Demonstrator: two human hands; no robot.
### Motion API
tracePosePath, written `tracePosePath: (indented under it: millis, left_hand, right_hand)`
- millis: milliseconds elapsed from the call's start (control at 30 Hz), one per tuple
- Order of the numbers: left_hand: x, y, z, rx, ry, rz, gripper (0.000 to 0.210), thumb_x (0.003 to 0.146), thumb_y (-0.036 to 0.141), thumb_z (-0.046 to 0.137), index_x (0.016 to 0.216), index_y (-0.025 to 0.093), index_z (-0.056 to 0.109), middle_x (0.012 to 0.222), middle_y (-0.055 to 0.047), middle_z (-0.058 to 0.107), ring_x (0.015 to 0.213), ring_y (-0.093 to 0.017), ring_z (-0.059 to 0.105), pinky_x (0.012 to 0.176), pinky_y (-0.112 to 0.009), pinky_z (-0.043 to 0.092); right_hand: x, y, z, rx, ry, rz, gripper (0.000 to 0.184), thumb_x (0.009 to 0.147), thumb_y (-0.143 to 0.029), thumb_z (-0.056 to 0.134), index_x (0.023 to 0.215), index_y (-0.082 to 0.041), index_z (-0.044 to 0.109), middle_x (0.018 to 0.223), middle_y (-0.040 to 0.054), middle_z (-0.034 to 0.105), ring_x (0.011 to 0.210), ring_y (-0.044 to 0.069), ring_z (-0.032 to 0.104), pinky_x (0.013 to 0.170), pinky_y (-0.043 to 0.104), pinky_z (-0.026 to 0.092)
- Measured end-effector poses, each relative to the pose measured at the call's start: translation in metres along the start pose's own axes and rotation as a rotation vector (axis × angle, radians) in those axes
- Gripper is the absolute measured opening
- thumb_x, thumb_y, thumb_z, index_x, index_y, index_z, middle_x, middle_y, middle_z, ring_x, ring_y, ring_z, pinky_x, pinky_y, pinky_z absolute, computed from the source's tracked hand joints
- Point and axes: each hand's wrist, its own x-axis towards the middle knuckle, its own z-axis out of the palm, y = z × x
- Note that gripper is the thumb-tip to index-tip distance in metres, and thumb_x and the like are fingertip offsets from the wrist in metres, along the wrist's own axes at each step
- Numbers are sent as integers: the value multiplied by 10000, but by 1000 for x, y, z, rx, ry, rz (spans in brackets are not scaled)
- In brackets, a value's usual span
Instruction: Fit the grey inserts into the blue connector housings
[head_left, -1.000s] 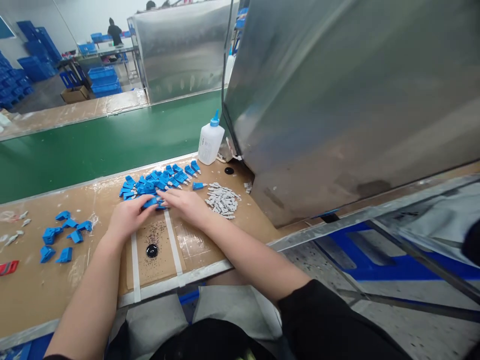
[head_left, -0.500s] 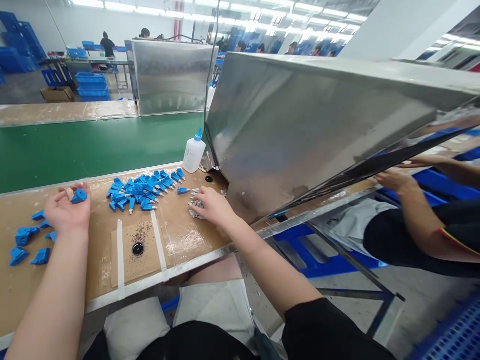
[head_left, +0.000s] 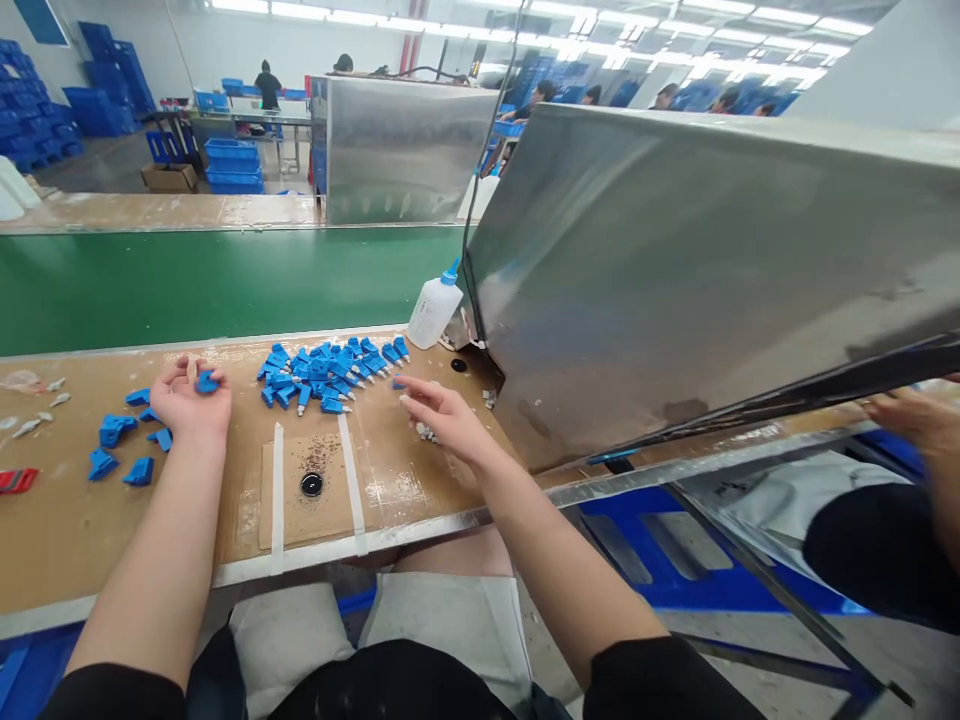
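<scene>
My left hand (head_left: 187,405) is palm up with curled fingers, closed on a small blue plastic part (head_left: 207,382). Several similar blue parts (head_left: 116,430) lie beside that wrist. My right hand (head_left: 450,422) is over the table with its thumb and fingers brought together; any small piece at the tips is too small to make out. Below it, a pile of small grey-white pieces (head_left: 429,433) is partly hidden. Left of these fingers lies a heap of blue parts (head_left: 319,372), many with white tips. One more blue part (head_left: 398,382) shows at my right fingertips.
A white squeeze bottle (head_left: 433,312) with a blue cap stands behind, near a large metal housing (head_left: 637,290). A small black dish (head_left: 311,484) rests on taped cardboard (head_left: 330,525). A green belt (head_left: 225,285) runs behind. At right, a co-worker's hand (head_left: 911,412) shows.
My right hand has come up off the grey-white pile, its fingers drawn together. My left hand still holds the blue part. The view has shifted left, showing a red object at the left edge.
</scene>
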Motion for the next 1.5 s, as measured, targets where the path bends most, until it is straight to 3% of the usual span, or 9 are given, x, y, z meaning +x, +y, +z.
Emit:
tracePosePath:
  millis: [100, 233, 367, 567, 700, 867, 1100, 1300, 1500]
  left_hand:
    - [5, -7, 0, 26, -3, 5, 183, 837, 48, 491, 919, 211, 493, 810, -7, 610, 757, -115, 677, 706, -257, 590]
    - [8, -21, -2, 165, -260, 67, 279, 883, -1, 563, 1011, 246, 580, 1057, -26, 696, 1044, -124, 700, 926, -271, 589]
    - [9, -31, -9, 187, -366, 108, 149, 941, 319, 692, 1064, 249, 645, 1135, -38, 712, 959, -116, 715, 771, -194, 584]
    - [2, -41, -10, 247, -349, 30, 361, 919, 561, 655, 874, 205, 611, 678, 28, 590, 448, -35, 420, 366, -168, 302]
    - [-12, -51, -7, 414, -491, 13, 317, 966, 497, 584, 868, 196, 588, 704, 16, 533, 486, -55, 431, 365, -172, 281]
    - [-28, -63, -8, 673, -732, 146, 300, 946, 433, 643, 1140, 205, 664, 1030, -67, 642, 760, -116, 631, 526, -207, 499]
    - [-33, -65, -16, 1057, -918, 281, 351, 888, 451, 713, 1156, 224, 727, 1231, -87, 707, 955, -191, 699, 804, -313, 572]
    - [-39, -70, -20, 1706, -1072, 600, 311, 913, 464, 677, 1110, 240, 763, 1013, -45, 787, 858, -189, 708, 793, -291, 513]
    - [-44, -79, -27, 1906, -1183, 773, 291, 945, 431, 641, 1142, 253, 761, 958, -48, 799, 811, -199, 723, 696, -273, 474]
  right_hand:
    - [-1, -6, 34, 214, -160, 86, 359, 868, -450, 734, 1131, -206, 746, 971, 57, 742, 892, 180, 698, 865, 353, 559]
    - [-5, -7, 75, 273, -216, 159, 311, 756, -423, 852, 939, -184, 773, 933, 62, 765, 886, 186, 707, 872, 350, 551]
    - [-14, 1, 96, 176, -291, 36, 244, 745, -392, 873, 855, -193, 787, 948, 52, 745, 886, 171, 673, 794, 293, 522]
    - [-28, 12, 102, -83, -424, -96, 191, 901, -391, 748, 964, -212, 771, 933, 50, 762, 832, 176, 692, 765, 303, 537]
    - [-31, 13, 98, -322, -476, -377, 172, 1007, -325, 607, 1030, -219, 742, 1010, 76, 758, 950, 198, 691, 873, 348, 535]
    - [-34, 5, 99, -417, -514, -341, 164, 1008, -321, 597, 1005, -204, 712, 940, 63, 734, 852, 179, 660, 776, 320, 518]
    - [-5, -3, 90, 110, -257, 43, 316, 863, -498, 749, 909, -189, 704, 725, 6, 675, 621, 130, 591, 610, 265, 493]
    - [24, 13, 79, 320, 78, 63, 515, 757, -696, 751, 709, -204, 607, 565, -20, 583, 491, 114, 501, 533, 265, 463]
    - [26, 23, 88, 274, 232, 87, 538, 800, -694, 703, 631, -204, 557, 540, -16, 560, 461, 101, 462, 479, 246, 411]
